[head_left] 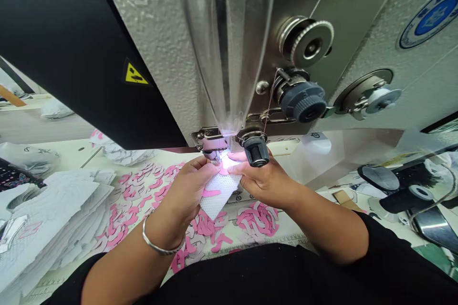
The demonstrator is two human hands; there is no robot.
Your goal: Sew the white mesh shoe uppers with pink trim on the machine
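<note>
A white textured piece of fabric with a pink curved strip on it lies under the lit needle area of a sewing machine. My left hand, with a silver bangle at the wrist, pinches the fabric's left side close to the presser foot. On the other side my right hand holds the fabric's right edge between thumb and fingers, its fingertips near a small pink piece in the bright light. The needle tip itself is lost in glare.
Pink curved pieces are scattered left of my hands, and another pile lies below my right hand. Stacked white fabric pieces cover the left. Black thread spools stand at right. The machine head hangs low above both hands.
</note>
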